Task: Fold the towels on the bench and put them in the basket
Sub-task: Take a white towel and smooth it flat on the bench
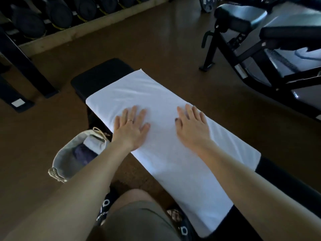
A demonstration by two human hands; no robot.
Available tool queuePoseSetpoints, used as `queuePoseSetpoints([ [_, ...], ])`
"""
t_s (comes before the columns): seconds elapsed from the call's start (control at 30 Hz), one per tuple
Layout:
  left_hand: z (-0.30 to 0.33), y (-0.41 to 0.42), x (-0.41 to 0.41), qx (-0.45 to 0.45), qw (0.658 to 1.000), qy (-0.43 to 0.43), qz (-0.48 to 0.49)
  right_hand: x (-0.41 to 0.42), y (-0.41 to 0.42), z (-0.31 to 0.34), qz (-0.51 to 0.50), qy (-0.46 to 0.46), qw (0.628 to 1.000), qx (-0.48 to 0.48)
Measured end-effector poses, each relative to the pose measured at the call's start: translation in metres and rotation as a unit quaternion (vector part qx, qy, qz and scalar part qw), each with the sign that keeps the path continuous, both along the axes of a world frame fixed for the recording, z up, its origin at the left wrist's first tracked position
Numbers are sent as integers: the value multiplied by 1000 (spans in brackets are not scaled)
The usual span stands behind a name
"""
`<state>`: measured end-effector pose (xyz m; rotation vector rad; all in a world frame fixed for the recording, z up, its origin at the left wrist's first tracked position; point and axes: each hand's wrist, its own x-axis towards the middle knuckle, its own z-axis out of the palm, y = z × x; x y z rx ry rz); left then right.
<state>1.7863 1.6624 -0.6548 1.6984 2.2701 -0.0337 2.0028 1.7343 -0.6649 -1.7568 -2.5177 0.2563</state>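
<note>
A long white towel (166, 164) lies spread flat along the black padded bench (102, 73). My left hand (132, 129) presses flat on the towel near its left edge, fingers straight and spread. My right hand (192, 126) lies flat on the towel to the right of it, fingers straight too. Neither hand grips the cloth. A soft grey fabric basket (69, 157) stands on the floor to the left of the bench, below my left forearm, with a folded pale towel and a dark one inside.
A second black bench (260, 40) with a metal frame stands at the far right. A rack of dark dumbbells (57, 13) runs along the back left. Brown floor (156, 40) surrounds the bench. My knee and shoes show at the bottom.
</note>
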Motion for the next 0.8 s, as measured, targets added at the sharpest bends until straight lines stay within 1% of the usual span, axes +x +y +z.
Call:
queuePoseSetpoints([
  [0.07, 1, -8, -8, -20, 999, 16, 33, 33, -6, 1, -62, 9, 997, -33],
  [0.13, 10, -10, 4, -21, 998, 29, 48, 47, -13, 6, -112, 0, 993, -46],
  [0.2, 20, -7, 41, -1, 1000, 24, 12, 42, -20, 11, -104, -5, 994, -26],
  [0.3, 21, -12, 106, 3, 998, -17, -61, 29, -31, 13, -40, 24, 999, -19],
  [0.4, 5, -28, 118, -6, 997, -9, -80, 55, -46, 3, -42, 12, 999, -9],
  [0.57, 0, -41, 101, -25, 999, 0, -35, 126, -56, -1, -164, -10, 986, -16],
  [0.67, 7, -46, 122, -23, 1000, 1, -20, 137, -61, 5, -200, -26, 979, -24],
  [0.73, 12, -52, 152, -18, 997, -3, -75, 129, -67, 11, -171, 9, 985, -14],
  [0.8, 11, -62, 181, -21, 988, 4, -150, 119, -76, 11, -100, 47, 994, -10],
])
